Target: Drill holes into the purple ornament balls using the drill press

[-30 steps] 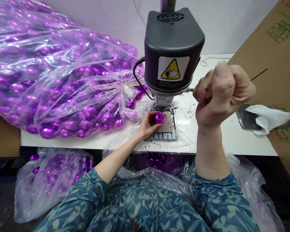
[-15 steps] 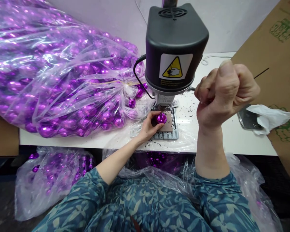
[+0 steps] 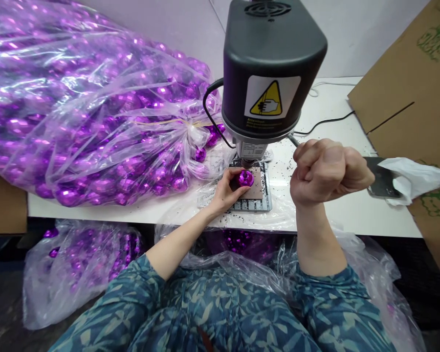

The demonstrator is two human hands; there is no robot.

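Observation:
A shiny purple faceted ball [image 3: 245,178] rests on a flat brown board [image 3: 254,189] over the slotted metal base [image 3: 266,203] of a drill press [image 3: 271,63]. Thumb and fingers of my left hand [image 3: 225,191] pinch the ball from its left side, right beneath the chuck [image 3: 248,162]. To the right of the machine, my right hand [image 3: 328,171] is closed in a fist around the end of the feed lever [image 3: 293,140]; the grip itself is hidden by the fingers. Where the drill tip meets the ball is too small to make out.
A big clear bag of purple balls [image 3: 106,117] covers the table's left side. Another bag [image 3: 80,259] hangs below the edge. Dark shavings lie around the base. A phone [image 3: 383,181] with white tissue [image 3: 414,178] and a cardboard box [image 3: 399,98] are at right.
My right hand has come down and slightly left with the lever. My left hand keeps the ball in the same place. The view has shifted slightly, showing the machine's head larger.

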